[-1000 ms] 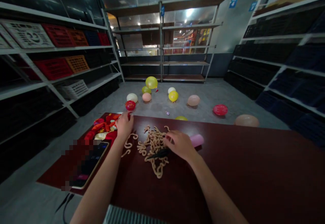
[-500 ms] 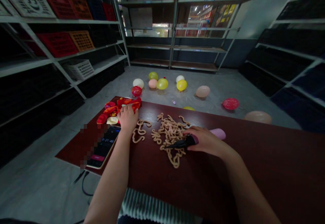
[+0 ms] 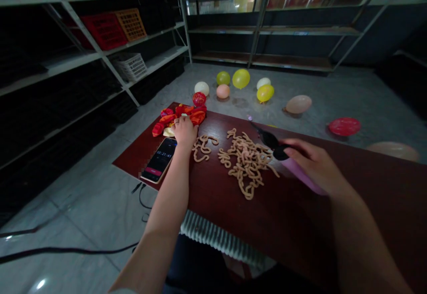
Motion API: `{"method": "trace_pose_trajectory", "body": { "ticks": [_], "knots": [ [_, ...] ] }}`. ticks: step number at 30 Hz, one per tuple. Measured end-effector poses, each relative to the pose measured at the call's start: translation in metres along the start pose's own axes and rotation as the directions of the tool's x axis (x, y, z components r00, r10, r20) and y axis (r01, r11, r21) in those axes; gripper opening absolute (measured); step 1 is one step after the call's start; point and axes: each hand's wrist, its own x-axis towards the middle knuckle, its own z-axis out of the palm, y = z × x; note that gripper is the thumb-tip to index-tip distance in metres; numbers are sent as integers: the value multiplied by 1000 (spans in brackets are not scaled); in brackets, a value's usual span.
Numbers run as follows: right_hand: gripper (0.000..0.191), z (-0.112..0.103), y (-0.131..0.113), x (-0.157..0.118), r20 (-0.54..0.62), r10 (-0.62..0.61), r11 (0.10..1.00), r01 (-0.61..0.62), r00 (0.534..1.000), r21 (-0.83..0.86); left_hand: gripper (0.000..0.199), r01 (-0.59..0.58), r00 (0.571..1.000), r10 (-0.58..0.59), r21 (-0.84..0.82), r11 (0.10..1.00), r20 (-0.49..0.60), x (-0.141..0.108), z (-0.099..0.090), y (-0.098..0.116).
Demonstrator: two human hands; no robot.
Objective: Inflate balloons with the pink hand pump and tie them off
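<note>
My left hand (image 3: 184, 130) lies on a pile of red and orange balloons (image 3: 197, 115) at the table's far left corner, its fingers spread over the pile. My right hand (image 3: 308, 160) is closed round a pink and black tool (image 3: 300, 175), its long black tip raised and pointing to the far left. Left of the tool, a tangled heap of tan twisted strands (image 3: 247, 156) covers part of the table. A smaller loose group of the strands (image 3: 202, 147) lies between my left hand and the heap.
A phone (image 3: 159, 160) showing a timer lies on the dark red table (image 3: 213, 191), near its left edge. Inflated balloons, such as a yellow one (image 3: 241, 78) and a red one (image 3: 344, 126), are beyond the table. Shelves with crates (image 3: 105, 31) stand at the left, more shelves behind.
The tool in my right hand has lifted off the heap and its tip has swung upward. The view has turned down and left. One yellow balloon beyond the table has shifted away.
</note>
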Motion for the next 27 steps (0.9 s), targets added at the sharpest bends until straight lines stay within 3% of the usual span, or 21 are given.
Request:
{"method": "trace_pose_trajectory", "body": {
  "ticks": [2,4,8,12,15,19,24,27],
  "knots": [
    [43,0,-1,-2,-53,51,994,-45,997,98,38,-21,1000,20,37,999,17,0,1,-1],
    [43,3,-1,-4,-62,176,960,-158,982,230,29,-38,999,38,41,998,-7,0,2,-1],
    [41,11,-3,-8,125,375,768,-384,918,513,26,-42,997,43,4,999,-63,0,0,1],
    [42,22,-8,-9,361,349,588,-502,865,634,35,-67,997,65,-43,997,-50,-1,-7,4],
    [42,33,-7,-10,458,336,507,-568,823,648,32,-115,993,115,-113,987,-8,-3,-14,7],
    [37,50,-2,-11,514,331,411,-611,792,677,38,-150,989,147,-264,953,-34,-6,-20,9],
    [37,61,0,-9,554,228,319,-599,800,734,49,-156,984,101,-452,878,-144,-6,-21,13],
    [40,61,2,-6,553,168,284,-578,816,765,49,-189,978,91,-603,775,-189,-5,-20,14]
  ]
}}
